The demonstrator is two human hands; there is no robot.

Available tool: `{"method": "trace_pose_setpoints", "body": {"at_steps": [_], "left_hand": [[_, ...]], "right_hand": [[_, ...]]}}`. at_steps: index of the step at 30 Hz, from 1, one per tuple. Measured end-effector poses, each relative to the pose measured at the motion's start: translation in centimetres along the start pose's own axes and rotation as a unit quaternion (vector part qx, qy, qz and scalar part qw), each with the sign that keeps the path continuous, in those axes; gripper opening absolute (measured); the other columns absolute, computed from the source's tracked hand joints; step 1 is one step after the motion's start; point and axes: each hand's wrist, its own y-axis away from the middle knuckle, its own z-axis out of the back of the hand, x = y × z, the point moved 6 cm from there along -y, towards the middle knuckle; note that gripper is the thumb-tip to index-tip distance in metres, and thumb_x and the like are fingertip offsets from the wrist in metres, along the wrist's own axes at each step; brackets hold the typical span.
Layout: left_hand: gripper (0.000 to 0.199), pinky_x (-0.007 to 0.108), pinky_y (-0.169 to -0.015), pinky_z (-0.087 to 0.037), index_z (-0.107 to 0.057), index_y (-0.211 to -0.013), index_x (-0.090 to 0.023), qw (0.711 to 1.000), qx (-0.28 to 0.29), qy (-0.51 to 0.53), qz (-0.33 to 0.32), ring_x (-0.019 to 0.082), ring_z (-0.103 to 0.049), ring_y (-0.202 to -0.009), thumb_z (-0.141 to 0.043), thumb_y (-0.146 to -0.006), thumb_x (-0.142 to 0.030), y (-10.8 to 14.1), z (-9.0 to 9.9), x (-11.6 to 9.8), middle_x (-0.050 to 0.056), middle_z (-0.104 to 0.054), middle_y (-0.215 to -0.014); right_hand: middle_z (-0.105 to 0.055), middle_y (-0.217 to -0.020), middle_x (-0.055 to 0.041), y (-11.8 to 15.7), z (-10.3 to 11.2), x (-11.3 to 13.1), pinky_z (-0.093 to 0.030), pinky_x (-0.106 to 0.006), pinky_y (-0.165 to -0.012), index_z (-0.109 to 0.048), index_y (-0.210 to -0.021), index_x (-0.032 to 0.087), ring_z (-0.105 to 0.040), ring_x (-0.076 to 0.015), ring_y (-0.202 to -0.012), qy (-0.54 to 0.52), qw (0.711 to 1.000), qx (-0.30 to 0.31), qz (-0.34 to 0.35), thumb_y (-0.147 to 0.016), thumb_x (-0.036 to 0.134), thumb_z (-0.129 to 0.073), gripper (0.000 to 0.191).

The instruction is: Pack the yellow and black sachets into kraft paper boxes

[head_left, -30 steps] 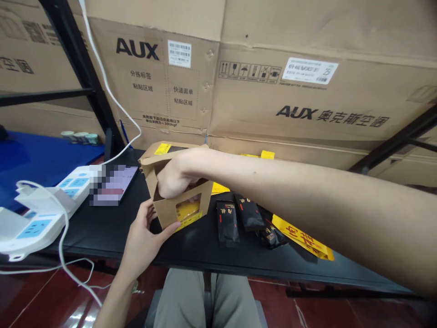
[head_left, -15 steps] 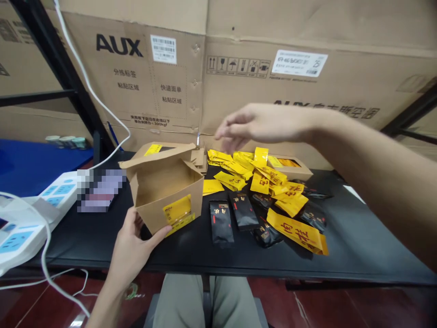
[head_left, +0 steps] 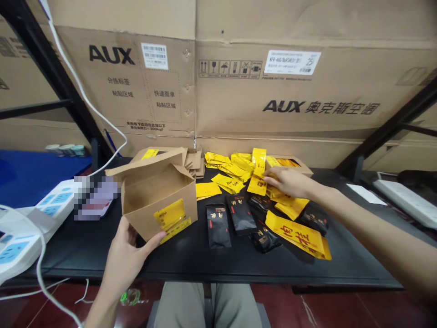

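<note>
A black tabletop [head_left: 88, 255], an open kraft-paper box [head_left: 141, 218] held by a spread left hand [head_left: 126, 259], glossy yellow sachets [head_left: 256, 182] partly hidden under a right hand [head_left: 288, 181], its grip unclear

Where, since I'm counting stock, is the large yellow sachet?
In the head view, the large yellow sachet lies toward the front right of the black table, just right of a black packet and below the right hand.

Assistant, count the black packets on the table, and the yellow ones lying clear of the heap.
Black packets: 5
Yellow packets clear of the heap: 2
Total: 7
</note>
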Motion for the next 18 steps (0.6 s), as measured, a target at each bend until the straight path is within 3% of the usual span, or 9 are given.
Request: {"method": "trace_pose_setpoints", "body": {"at_steps": [3, 8, 14, 18], "left_hand": [[0.079, 0.053, -0.114, -0.055, -0.055, -0.129, -0.028, 1.000, -0.005, 0.003, 0.005, 0.032, -0.069, -0.129, -0.095, -0.063, -0.042, 0.1, 0.0, -0.1, 0.010, -0.071, -0.138], [0.077, 0.053, -0.116, -0.053, -0.057, -0.128, -0.027, 1.000, -0.004, 0.012, 0.000, 0.033, -0.068, -0.130, -0.095, -0.062, -0.040, 0.1, -0.2, -0.4, 0.010, -0.071, -0.137], [0.074, 0.051, -0.112, -0.056, -0.058, -0.126, -0.027, 1.000, -0.011, -0.002, -0.004, 0.032, -0.071, -0.126, -0.095, -0.062, -0.039, 0.1, -0.1, -0.5, 0.009, -0.073, -0.133], [0.072, 0.050, -0.108, -0.059, -0.058, -0.123, -0.025, 1.000, -0.001, 0.003, -0.010, 0.032, -0.073, -0.122, -0.094, -0.062, -0.040, 0.0, -0.2, -0.7, 0.010, -0.075, -0.128]], "right_hand": [[-0.077, -0.117, -0.0169, 0.6, 0.1, -0.9, -0.055, -0.045, -0.102, -0.074, -0.109, 0.017, -0.072, -0.0313, -0.112, -0.019, 1.000, -0.018, 0.007, -0.103, 0.048, -0.036, 0.049], [-0.075, -0.127, -0.0155, -0.4, 1.0, -2.0, -0.053, -0.043, -0.105, -0.071, -0.118, 0.017, -0.071, -0.0301, -0.118, -0.015, 0.999, -0.043, -0.024, -0.102, 0.043, -0.037, 0.045], [-0.067, -0.141, -0.0213, -5.0, 2.8, -3.0, -0.052, -0.044, -0.108, -0.062, -0.137, 0.010, -0.066, -0.0331, -0.128, 0.020, 0.993, -0.064, -0.094, -0.102, 0.038, -0.044, 0.048], [-0.061, -0.146, -0.0264, -8.7, 2.7, -3.8, -0.049, -0.043, -0.113, -0.056, -0.143, 0.005, -0.062, -0.0337, -0.134, 0.047, 0.992, -0.048, -0.111, -0.101, 0.029, -0.045, 0.050]]}}
